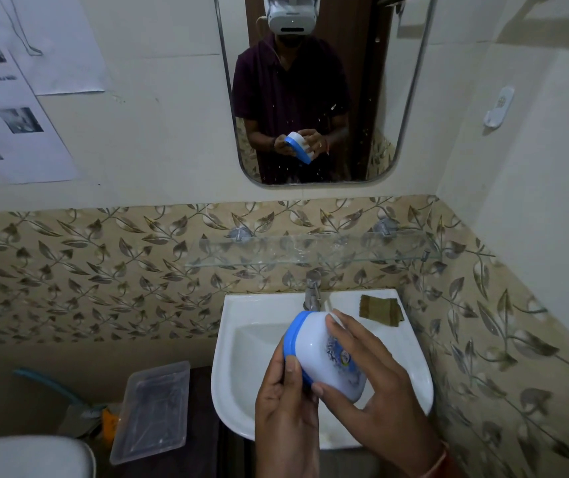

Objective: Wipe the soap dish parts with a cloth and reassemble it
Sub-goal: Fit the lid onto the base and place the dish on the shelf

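Bathroom, white washbasin [241, 377] at centre. Soap dish [324, 353] held over the bowl, probably so drips land there; blue rim and white shell look joined. Left hand [283, 408] pinches the blue rim at 7 o'clock; right hand [372, 384] clasps the shell from 4 o'clock. Folded cloth [381, 310] lies on the basin rim at 1 o'clock, likely parked within reach.

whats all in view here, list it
mirror: 1, metal-framed, top centre
glass shelf: 1, clear, below mirror
tap: 1, chrome, below glass shelf
sink: 1, white, under tap
cloth: 1, brown, sink's back right corner
soap dish: 1, white, blue rim, over sink
tray: 1, clear, left of sink
paper sheets: 2, white, upper left
hook: 1, white, right of mirror
left hand: 1, grips the blue rim
right hand: 1, holds the white body
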